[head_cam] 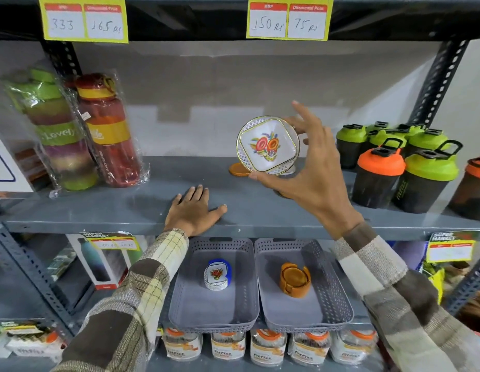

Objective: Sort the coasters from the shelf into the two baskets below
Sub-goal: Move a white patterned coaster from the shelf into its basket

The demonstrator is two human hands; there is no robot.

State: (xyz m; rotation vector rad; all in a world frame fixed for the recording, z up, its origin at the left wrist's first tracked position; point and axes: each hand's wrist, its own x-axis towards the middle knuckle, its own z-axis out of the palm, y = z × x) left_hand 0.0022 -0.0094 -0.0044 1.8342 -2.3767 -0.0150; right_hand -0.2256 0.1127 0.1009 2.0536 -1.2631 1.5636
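Our right hand (pixel 311 167) holds a round white floral coaster with a gold rim (pixel 268 145) upright above the grey metal shelf (pixel 153 205), thumb below, fingers (pixel 304 122) curled over its far edge. Just left of that thumb, a flat orange round coaster (pixel 238 169) lies on the shelf. Our left hand (pixel 194 210) rests flat there, fingers spread, gripping nothing. Beneath our hands, the left grey perforated plastic basket (pixel 185 299) holds stacked floral coasters (pixel 217 275); the right grey perforated basket (pixel 335 291) holds orange coasters in a holder (pixel 295 279).

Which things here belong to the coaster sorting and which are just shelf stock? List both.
Job: floral coaster in right hand; orange coaster on shelf; left basket; right basket.

Stock: wrapped bottles; shakers; jars.
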